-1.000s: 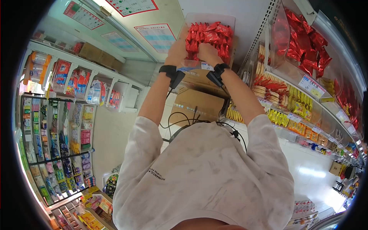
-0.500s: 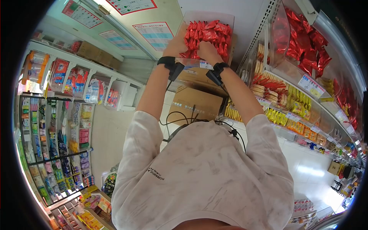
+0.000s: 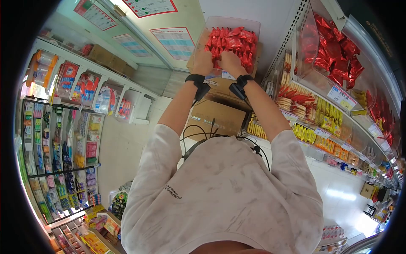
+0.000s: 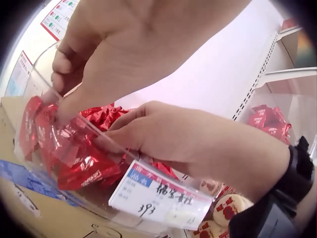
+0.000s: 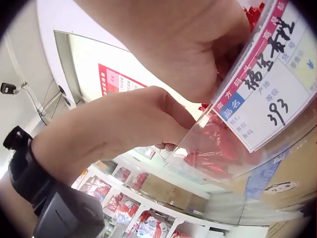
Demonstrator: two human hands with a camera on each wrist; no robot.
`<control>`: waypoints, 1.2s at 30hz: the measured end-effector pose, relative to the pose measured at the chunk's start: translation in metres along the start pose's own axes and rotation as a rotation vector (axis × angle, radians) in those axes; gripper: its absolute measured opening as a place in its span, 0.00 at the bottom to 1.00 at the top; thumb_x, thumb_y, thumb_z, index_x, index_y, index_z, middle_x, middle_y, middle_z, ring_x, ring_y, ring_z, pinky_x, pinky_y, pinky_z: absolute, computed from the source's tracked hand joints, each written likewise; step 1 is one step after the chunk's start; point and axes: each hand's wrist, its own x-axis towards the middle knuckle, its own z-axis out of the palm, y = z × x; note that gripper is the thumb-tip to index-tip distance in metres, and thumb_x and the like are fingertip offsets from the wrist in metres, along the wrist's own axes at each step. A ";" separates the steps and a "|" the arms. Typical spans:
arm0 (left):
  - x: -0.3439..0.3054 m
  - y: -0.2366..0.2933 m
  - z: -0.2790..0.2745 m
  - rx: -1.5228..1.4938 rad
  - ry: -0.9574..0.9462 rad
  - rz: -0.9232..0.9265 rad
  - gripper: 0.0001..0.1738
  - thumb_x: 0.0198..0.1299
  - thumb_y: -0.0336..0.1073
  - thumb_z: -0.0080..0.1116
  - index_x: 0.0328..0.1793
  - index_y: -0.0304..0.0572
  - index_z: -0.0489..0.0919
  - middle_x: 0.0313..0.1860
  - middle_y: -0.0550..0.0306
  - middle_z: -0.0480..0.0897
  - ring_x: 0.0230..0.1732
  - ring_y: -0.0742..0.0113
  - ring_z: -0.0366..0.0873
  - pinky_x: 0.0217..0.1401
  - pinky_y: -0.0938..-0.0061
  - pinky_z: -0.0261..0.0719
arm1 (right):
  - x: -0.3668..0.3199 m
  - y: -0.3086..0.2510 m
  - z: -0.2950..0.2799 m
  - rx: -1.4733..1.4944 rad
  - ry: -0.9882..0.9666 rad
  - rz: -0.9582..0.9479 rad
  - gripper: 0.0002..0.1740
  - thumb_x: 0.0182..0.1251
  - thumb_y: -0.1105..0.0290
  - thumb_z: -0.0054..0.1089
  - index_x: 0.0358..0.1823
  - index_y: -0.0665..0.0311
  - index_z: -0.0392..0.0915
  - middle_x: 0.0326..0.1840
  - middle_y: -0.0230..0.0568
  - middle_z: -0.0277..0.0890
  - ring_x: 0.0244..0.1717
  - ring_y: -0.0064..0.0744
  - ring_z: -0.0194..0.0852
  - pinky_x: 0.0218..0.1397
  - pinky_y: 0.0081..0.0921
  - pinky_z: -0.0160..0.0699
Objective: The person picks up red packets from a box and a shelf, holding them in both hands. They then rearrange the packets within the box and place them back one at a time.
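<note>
In the head view, red-wrapped packets (image 3: 234, 39) fill a clear plastic bin (image 3: 254, 24). My left hand (image 3: 203, 64) is at its front left corner, my right hand (image 3: 231, 62) just beside it near the front middle. The left wrist view shows my left hand (image 4: 124, 49) with fingers curled over the rim and its thumb against packets (image 4: 81, 161) behind the clear wall. There, my right hand (image 4: 168, 131) reaches in, its fingertips partly hidden among packets. A price label (image 4: 161, 198) marked 393 is on the bin's front. Whether either hand grips a packet cannot be told.
Brown cartons (image 3: 216, 116) stand below the bin. Shelves of snacks (image 3: 323, 114) rise at the right, with another bin of red packets (image 3: 338, 55). Hanging goods (image 3: 63, 144) line the left. Black cables (image 3: 198, 131) loop near the waist.
My left hand has moved right, closer to my right hand, from the bin's left side to its front corner. My right hand has shifted slightly toward the front wall.
</note>
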 end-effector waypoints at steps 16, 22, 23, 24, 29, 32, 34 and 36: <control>0.007 -0.015 -0.015 -0.337 0.005 -0.084 0.09 0.54 0.34 0.65 0.35 0.34 0.86 0.32 0.37 0.85 0.39 0.40 0.85 0.44 0.53 0.82 | -0.004 0.007 0.006 0.031 0.045 -0.054 0.15 0.60 0.62 0.70 0.41 0.65 0.86 0.43 0.56 0.85 0.48 0.57 0.85 0.49 0.49 0.84; 0.001 -0.008 -0.021 -0.446 0.044 -0.204 0.09 0.56 0.34 0.63 0.35 0.33 0.86 0.33 0.38 0.85 0.38 0.39 0.84 0.42 0.53 0.80 | -0.011 0.010 0.004 0.068 0.043 -0.092 0.12 0.63 0.63 0.68 0.38 0.65 0.87 0.37 0.55 0.85 0.43 0.54 0.86 0.48 0.48 0.83; 0.001 -0.007 -0.020 -0.459 0.072 -0.229 0.09 0.57 0.34 0.63 0.36 0.33 0.86 0.33 0.38 0.85 0.38 0.39 0.84 0.42 0.53 0.80 | -0.012 0.008 0.005 0.060 0.051 -0.090 0.11 0.63 0.64 0.66 0.38 0.65 0.87 0.35 0.55 0.85 0.42 0.53 0.85 0.47 0.47 0.82; -0.001 -0.006 -0.020 -0.476 0.099 -0.223 0.09 0.57 0.34 0.63 0.36 0.34 0.86 0.33 0.38 0.85 0.38 0.39 0.84 0.42 0.53 0.80 | -0.012 0.008 0.006 0.043 0.063 -0.095 0.12 0.64 0.63 0.65 0.38 0.65 0.87 0.35 0.55 0.85 0.42 0.53 0.85 0.47 0.47 0.82; -0.005 -0.018 0.001 -0.450 0.214 -0.158 0.13 0.65 0.37 0.62 0.43 0.32 0.86 0.38 0.41 0.87 0.36 0.44 0.86 0.42 0.60 0.82 | -0.007 0.004 0.015 -0.013 0.085 -0.106 0.16 0.68 0.59 0.61 0.36 0.64 0.88 0.33 0.56 0.84 0.41 0.56 0.85 0.48 0.48 0.82; -0.006 -0.014 -0.015 -0.473 0.063 -0.082 0.12 0.65 0.35 0.61 0.47 0.32 0.85 0.42 0.39 0.87 0.40 0.46 0.87 0.44 0.62 0.83 | -0.005 0.002 0.010 0.074 0.049 -0.040 0.18 0.69 0.56 0.60 0.43 0.65 0.86 0.36 0.58 0.84 0.45 0.58 0.85 0.49 0.49 0.82; -0.011 -0.013 -0.020 -0.535 0.072 -0.021 0.10 0.63 0.33 0.60 0.46 0.36 0.86 0.34 0.42 0.87 0.35 0.45 0.86 0.41 0.58 0.82 | -0.013 -0.013 -0.005 0.156 0.129 -0.006 0.21 0.69 0.55 0.60 0.49 0.66 0.84 0.40 0.59 0.84 0.47 0.58 0.84 0.51 0.49 0.82; -0.013 -0.016 -0.022 -0.596 0.035 -0.023 0.11 0.61 0.31 0.60 0.47 0.38 0.86 0.31 0.44 0.86 0.33 0.45 0.85 0.40 0.57 0.82 | -0.019 -0.023 -0.012 0.194 0.146 -0.019 0.23 0.69 0.55 0.61 0.54 0.66 0.81 0.42 0.60 0.84 0.49 0.58 0.84 0.52 0.49 0.82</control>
